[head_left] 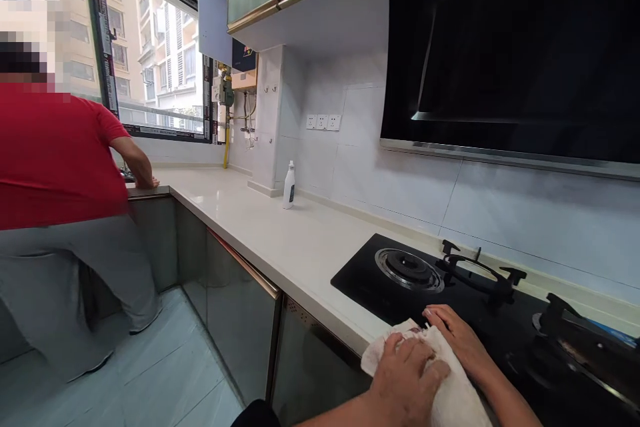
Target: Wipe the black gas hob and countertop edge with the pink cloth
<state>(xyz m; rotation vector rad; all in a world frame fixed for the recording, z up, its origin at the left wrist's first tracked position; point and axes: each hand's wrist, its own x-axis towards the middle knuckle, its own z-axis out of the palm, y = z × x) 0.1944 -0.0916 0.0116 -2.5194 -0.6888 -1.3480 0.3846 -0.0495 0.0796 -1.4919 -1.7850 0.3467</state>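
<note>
A crumpled whitish cloth (457,390) lies over the front edge of the black gas stove (357,278). My left hand (407,370) presses on it with bent fingers gathered into the fabric. Just to the right, my right hand (457,340) rests against the far side of the cloth, over the stove top, its fingers stretched out and close together. The cloth hides part of the right palm. Beyond my hands is a round burner (409,269), its pan support off. A black pan support (483,273) sits farther back on the stove.
A white bottle (289,187) stands on the pale countertop (280,240) by the wall. Above the stove hangs a black range hood (510,67). A person in a red shirt (60,153) leans over the counter at left. Another dark burner part (585,340) is at right.
</note>
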